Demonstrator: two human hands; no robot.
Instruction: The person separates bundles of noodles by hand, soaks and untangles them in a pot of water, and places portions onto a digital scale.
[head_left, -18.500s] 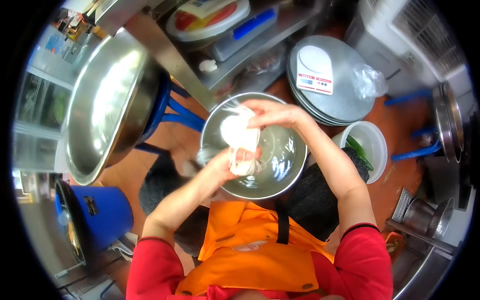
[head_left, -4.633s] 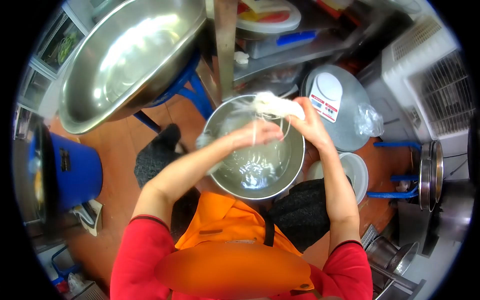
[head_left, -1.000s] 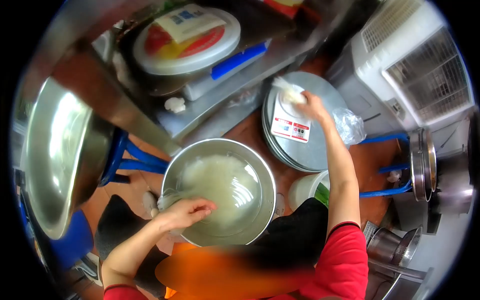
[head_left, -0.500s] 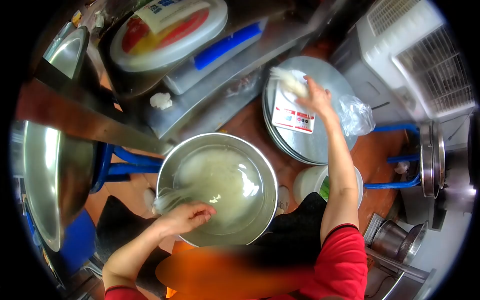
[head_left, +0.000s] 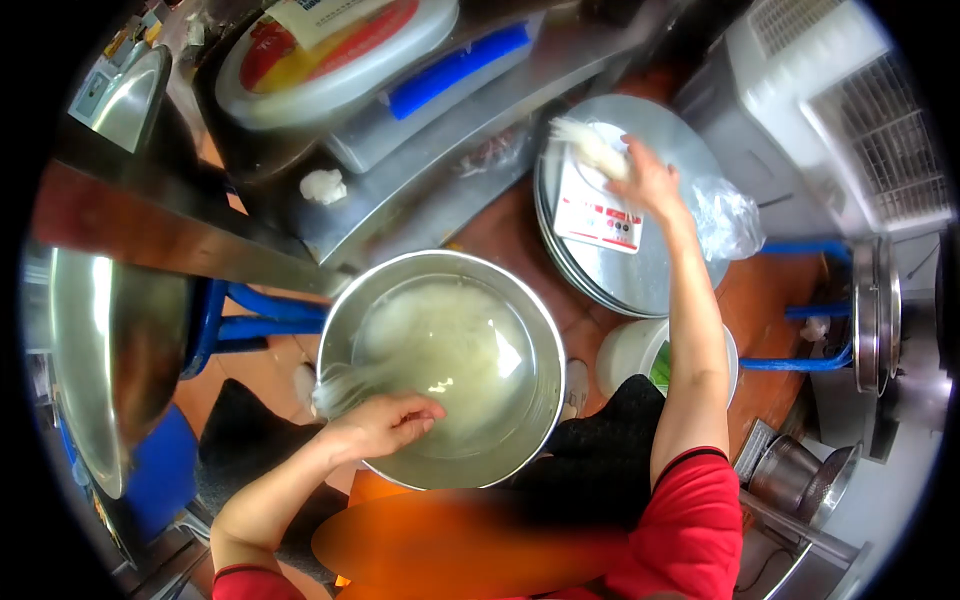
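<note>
A large metal bowl (head_left: 545, 430) holds cloudy water with pale strands in it. Some strands (head_left: 345, 385) lie over its left rim. My left hand (head_left: 385, 425) hovers over the bowl's near left edge, fingers loosely bent, thumb apart, holding nothing visible. To the upper right, a bundle of white strands (head_left: 597, 155) rests on a white and red scale (head_left: 598, 222). Beside the bundle's right end is my right hand (head_left: 648, 182), its fingers spread. The scale stands on a stack of round grey lids (head_left: 665, 270).
A plastic bag (head_left: 725, 220) lies at the lids' right edge. Below them stands a white bucket (head_left: 622, 360) with something green inside. A metal shelf (head_left: 420, 190) runs behind the bowl. At left is a big steel basin (head_left: 90, 370) near blue stool legs (head_left: 265, 325).
My right hand has loosened from the white bundle, which now lies on the scale. My left hand has stayed over the bowl's edge. The view has shifted slightly.
</note>
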